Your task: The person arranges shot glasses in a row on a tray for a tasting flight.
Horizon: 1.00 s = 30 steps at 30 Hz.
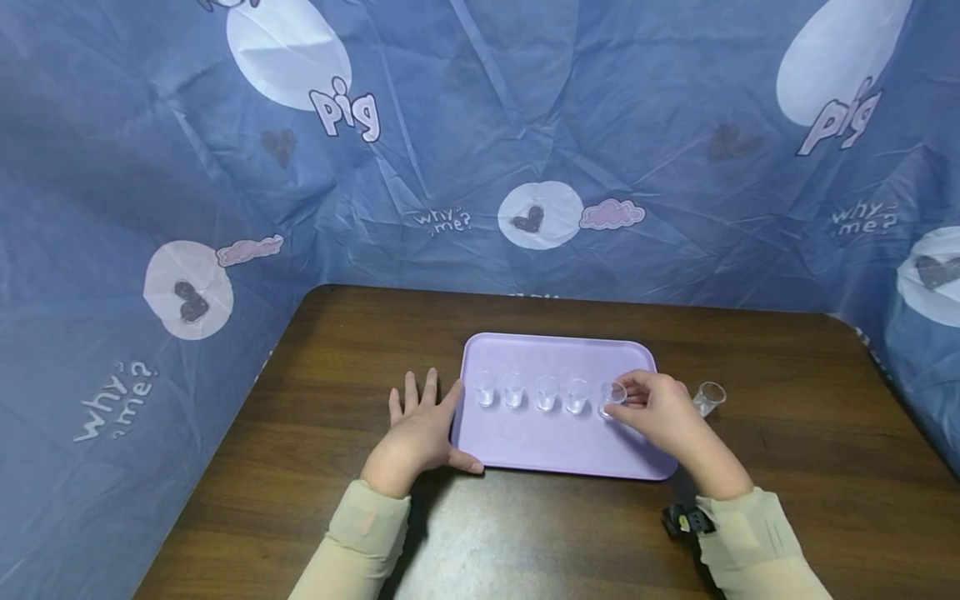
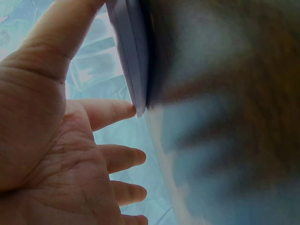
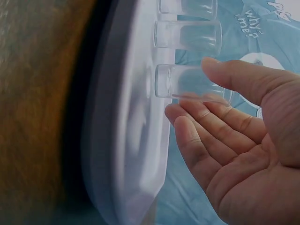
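Note:
A small clear cup [image 1: 612,392] stands at the right end of a row on a lilac tray [image 1: 540,446]. My right hand [image 1: 669,412] grips it between thumb and fingers; in the right wrist view the thumb lies near the rim of the cup [image 3: 185,83], the fingers along its other side. To its left, several matching clear cups [image 1: 547,395] stand in line across the tray. My left hand [image 1: 418,432] lies with fingers spread at the tray's left edge, index fingertip and thumb close against the rim, as the left wrist view also shows.
Another clear cup [image 1: 709,397] stands on the table off the tray's right side, just beyond my right hand. The brown wooden table [image 1: 337,350] reaches back to a blue printed cloth [image 1: 420,167] that hangs behind and at both sides.

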Each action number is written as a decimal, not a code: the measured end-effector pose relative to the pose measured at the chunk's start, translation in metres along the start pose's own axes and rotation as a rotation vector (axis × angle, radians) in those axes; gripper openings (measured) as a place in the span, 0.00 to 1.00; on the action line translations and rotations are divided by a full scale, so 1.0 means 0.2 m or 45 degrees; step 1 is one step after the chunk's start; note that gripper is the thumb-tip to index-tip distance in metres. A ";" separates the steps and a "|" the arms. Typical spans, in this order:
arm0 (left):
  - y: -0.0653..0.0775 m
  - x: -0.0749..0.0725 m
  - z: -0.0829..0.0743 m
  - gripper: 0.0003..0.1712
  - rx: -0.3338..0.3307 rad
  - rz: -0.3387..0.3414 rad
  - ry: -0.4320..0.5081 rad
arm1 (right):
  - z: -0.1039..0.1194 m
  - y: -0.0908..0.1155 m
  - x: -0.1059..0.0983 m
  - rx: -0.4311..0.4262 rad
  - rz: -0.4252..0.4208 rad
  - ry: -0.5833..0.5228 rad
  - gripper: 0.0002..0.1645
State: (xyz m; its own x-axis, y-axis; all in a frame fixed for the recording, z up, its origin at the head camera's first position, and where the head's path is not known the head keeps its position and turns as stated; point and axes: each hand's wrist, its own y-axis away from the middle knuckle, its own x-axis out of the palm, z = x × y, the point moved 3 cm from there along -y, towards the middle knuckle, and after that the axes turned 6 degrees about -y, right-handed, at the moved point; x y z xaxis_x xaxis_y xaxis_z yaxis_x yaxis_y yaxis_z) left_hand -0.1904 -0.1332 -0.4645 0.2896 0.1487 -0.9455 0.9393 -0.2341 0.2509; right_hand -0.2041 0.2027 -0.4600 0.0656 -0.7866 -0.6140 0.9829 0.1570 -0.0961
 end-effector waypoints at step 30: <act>0.00 0.00 -0.01 0.76 0.001 0.004 0.014 | 0.01 0.00 -0.04 0.022 0.048 -0.076 0.23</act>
State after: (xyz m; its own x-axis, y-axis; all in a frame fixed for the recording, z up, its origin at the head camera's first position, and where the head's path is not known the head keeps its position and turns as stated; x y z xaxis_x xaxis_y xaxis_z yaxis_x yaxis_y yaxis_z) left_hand -0.1894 -0.1323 -0.4640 0.2944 0.1586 -0.9424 0.9383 -0.2354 0.2535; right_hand -0.2043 0.2075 -0.4533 0.1125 -0.8147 -0.5689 0.9824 0.1772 -0.0595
